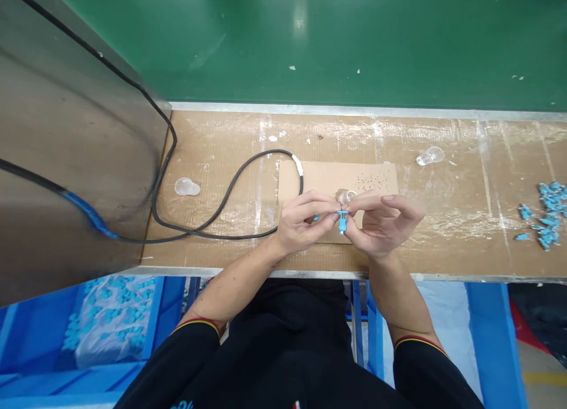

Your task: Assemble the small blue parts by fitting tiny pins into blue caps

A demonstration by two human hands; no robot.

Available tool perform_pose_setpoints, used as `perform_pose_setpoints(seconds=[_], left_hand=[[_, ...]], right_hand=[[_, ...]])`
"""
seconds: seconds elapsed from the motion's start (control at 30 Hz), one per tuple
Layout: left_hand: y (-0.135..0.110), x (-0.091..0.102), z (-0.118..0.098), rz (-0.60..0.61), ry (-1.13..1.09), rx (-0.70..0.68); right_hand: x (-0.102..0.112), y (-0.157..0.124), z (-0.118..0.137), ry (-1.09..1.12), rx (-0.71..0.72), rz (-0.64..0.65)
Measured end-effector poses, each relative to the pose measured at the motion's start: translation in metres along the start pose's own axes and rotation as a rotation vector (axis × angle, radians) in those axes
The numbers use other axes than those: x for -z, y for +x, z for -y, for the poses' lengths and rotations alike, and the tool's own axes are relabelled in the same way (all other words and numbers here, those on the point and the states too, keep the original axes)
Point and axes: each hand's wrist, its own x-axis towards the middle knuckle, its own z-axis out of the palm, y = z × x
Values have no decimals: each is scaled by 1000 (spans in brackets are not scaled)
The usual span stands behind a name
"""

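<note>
My left hand (301, 223) and my right hand (383, 220) meet over the cardboard-covered bench (230, 155), fingertips pinched together on a small blue plastic clip (342, 218). The clip hangs stem down between both thumbs and forefingers. A small clear round piece (348, 195) sits right above the clip at my right fingertips. Under the hands lies a loose cardboard sheet (319, 178) with a patch of small punched holes.
A pile of blue clips (547, 215) lies at the bench's right end. Clear plastic pieces rest at far right (429, 156) and at left (186, 187). A black cable (221, 205) loops across the left. A steel panel (66, 161) stands at left; a blue bin of bagged clips (110, 317) sits below.
</note>
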Motion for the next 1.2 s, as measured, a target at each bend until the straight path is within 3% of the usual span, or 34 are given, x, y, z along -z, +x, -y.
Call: perform_pose_setpoints(seconds=[0.27,0.43,0.53,0.6,0.63,0.73,0.83,0.9,1.03,1.2], left_hand=[[-2,-7,8,-13,-499,415],[2,3,7,24,-367,436],[1,10,2,63,-264,422],[-1,13,-1,33,-200,424],[0,16,-2,-12,-187,418],[7,21,1,-107,-224,341],[18,24,12,-180,-63,230],[23,24,18,-184,-26,192],[27,25,22,-107,12,192],[33,26,15,-136,125,262]], right_hand=[[-4,3,2,81,7,-28],[3,12,13,113,8,26],[21,9,35,38,-25,90],[45,-4,52,-36,-36,32],[62,-16,60,-90,-52,-57],[128,-71,78,-330,-230,-497],[203,-147,94,-537,-614,-939],[245,-195,98,-617,-962,-1106],[293,-261,78,-640,-1237,-1177],[330,-291,19,-616,-1487,-1105]])
